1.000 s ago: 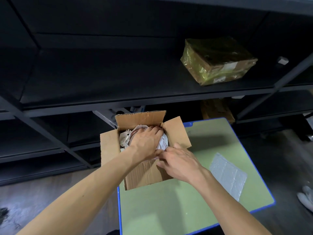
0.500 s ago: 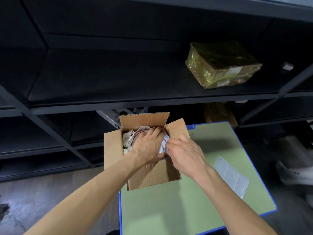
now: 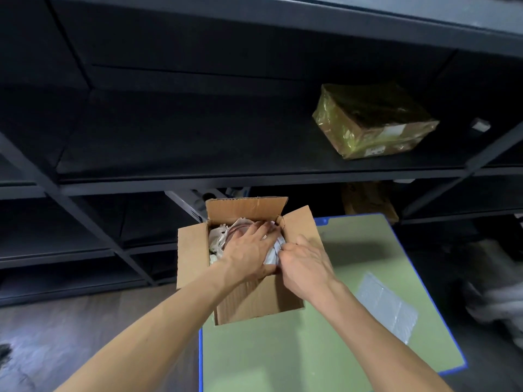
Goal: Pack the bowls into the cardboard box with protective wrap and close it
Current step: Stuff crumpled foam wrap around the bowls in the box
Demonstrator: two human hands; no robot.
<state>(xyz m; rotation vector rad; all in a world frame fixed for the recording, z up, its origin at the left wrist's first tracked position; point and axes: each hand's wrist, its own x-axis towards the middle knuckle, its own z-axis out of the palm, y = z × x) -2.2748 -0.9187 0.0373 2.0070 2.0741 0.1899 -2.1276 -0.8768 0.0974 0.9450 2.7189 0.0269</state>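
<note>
We see the bowls (image 3: pixel 236 232) bundled in wrap (image 3: pixel 272 254) inside the open cardboard box (image 3: pixel 254 304), on the green table's (image 3: pixel 283 357) far left corner. Our left hand (image 3: pixel 249 250) presses flat on the wrap, fingers straight. Our right hand (image 3: pixel 305 264) pinches the wrap's edge. A bubble-wrap sheet (image 3: pixel 387 309) lies to the right, and a taped parcel (image 3: pixel 373 120) sits on the shelf (image 3: pixel 198 154).

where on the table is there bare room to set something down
Bare table in front of the box, between the forearms, and a strip between box and the plastic sheet. The shelf left of the parcel is bare. Crowded inside the box: left hand, right hand and wrap fill it.
</note>
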